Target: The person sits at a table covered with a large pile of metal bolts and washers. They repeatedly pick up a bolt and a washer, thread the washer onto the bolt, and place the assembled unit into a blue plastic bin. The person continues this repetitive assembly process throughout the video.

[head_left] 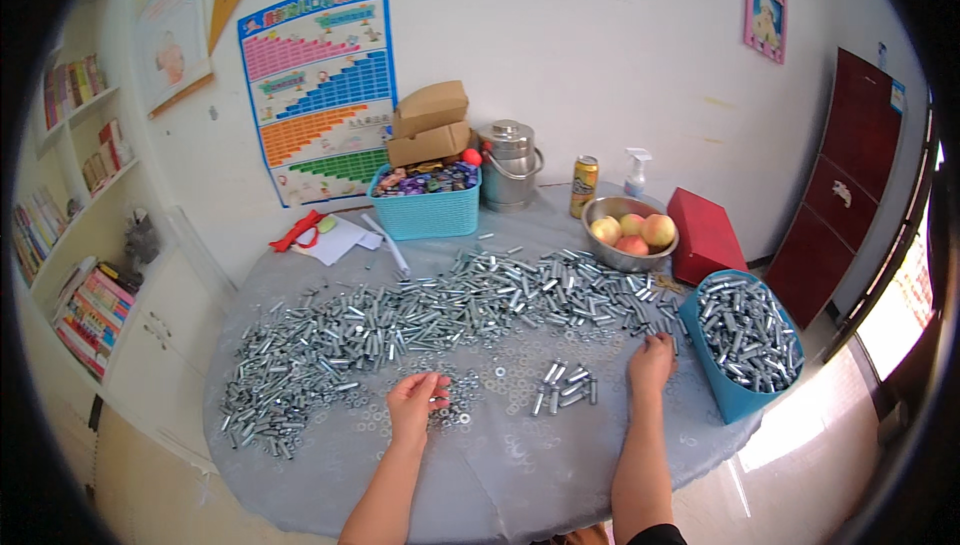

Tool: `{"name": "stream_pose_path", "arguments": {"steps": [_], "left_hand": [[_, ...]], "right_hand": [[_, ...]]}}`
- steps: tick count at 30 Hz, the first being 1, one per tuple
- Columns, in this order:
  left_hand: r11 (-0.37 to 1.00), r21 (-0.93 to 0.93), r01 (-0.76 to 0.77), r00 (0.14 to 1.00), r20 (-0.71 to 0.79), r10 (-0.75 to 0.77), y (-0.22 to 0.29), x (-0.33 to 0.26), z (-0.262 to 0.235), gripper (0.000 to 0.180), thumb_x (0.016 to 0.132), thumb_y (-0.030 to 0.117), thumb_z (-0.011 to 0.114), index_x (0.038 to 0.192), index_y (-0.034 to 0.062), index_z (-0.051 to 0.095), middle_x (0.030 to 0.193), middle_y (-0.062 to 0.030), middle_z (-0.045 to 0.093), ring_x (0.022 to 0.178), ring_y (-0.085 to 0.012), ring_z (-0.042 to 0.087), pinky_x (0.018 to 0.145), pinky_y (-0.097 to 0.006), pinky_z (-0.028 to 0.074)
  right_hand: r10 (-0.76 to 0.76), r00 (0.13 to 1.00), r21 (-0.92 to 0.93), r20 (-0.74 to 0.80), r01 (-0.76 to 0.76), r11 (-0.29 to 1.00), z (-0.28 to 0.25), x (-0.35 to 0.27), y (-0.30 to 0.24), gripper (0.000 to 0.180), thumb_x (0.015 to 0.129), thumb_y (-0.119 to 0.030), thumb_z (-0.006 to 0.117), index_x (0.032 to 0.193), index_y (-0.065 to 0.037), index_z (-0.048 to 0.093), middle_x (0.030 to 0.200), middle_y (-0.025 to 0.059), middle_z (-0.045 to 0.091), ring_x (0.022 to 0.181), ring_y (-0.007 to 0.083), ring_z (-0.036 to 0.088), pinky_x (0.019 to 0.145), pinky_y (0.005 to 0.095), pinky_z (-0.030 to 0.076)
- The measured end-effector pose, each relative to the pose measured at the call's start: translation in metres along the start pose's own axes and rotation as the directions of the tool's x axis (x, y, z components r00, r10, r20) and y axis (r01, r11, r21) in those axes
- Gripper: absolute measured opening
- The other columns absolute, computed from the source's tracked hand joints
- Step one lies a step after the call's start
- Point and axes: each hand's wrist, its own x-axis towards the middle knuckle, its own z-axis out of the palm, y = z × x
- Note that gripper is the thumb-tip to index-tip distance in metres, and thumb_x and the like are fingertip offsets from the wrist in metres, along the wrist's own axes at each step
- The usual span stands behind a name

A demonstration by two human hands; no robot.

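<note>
My left hand [415, 403] rests fingers curled on loose washers [455, 415]; my right hand [650, 360] lies spread flat beside the small sleeve cluster [565, 388].

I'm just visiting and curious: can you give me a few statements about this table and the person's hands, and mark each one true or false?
1. The left hand rests on the washers. True.
2. The metal bowl holds oranges. False: it holds apples or peaches.
3. The right hand reaches the edge of the pile of metal sleeves. True.
4. The blue bin at the right is empty. False: it is full of metal sleeves.
</note>
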Motion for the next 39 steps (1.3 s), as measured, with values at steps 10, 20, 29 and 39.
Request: {"name": "stream_pose_path", "arguments": {"steps": [10,20,29,39], "left_hand": [[0.920,0.365,-0.144,0.973,-0.118,0.199,0.010,0.053,-0.013,0.009,0.078,0.008,0.062,0.084,0.0008,0.062,0.079,-0.0047,0.064,0.068,-0.0098,0.058,0.055,-0.023,0.047],[-0.013,0.928,-0.373,0.761,0.314,0.568,0.002,0.108,-0.017,0.008,0.065,0.007,0.067,0.070,0.0033,0.062,0.079,-0.0119,0.057,0.083,-0.0291,0.052,0.075,-0.037,0.041],[0.045,0.870,-0.492,0.682,0.352,0.641,0.002,0.099,-0.015,0.005,0.072,0.003,0.059,0.073,0.0018,0.054,0.075,-0.0141,0.054,0.080,-0.0312,0.050,0.071,-0.040,0.039],[0.958,0.125,-0.258,0.954,0.190,0.232,0.002,0.006,0.018,0.013,0.086,0.013,0.056,0.092,0.0029,0.053,0.068,0.0016,0.050,0.052,-0.0046,0.045,0.045,-0.019,0.038]], "right_hand": [[-0.024,1.000,-0.045,0.006,0.024,0.999,-0.007,-0.002,-0.009,0.017,0.071,-0.008,0.059,0.085,-0.004,0.066,0.104,0.0104,0.056,0.102,0.0279,0.049,0.087,0.0411,0.035],[-0.061,0.998,0.021,0.000,0.061,0.998,0.002,-0.001,-0.001,0.013,0.071,-0.010,0.059,0.079,-0.005,0.068,0.089,0.0093,0.062,0.087,0.0272,0.056,0.085,0.0412,0.037],[-0.152,0.882,0.726,0.446,-0.258,0.637,0.002,-0.011,-0.038,0.025,0.074,-0.008,0.064,0.098,-0.002,0.060,0.089,0.0101,0.064,0.076,0.0208,0.063,0.066,0.0316,0.050],[-0.530,0.536,0.703,0.657,-0.690,0.173,-0.023,-0.056,-0.100,0.036,0.083,-0.006,0.057,0.117,-0.003,0.048,0.101,0.0129,0.061,0.092,0.0232,0.061,0.080,0.0302,0.048]]}}
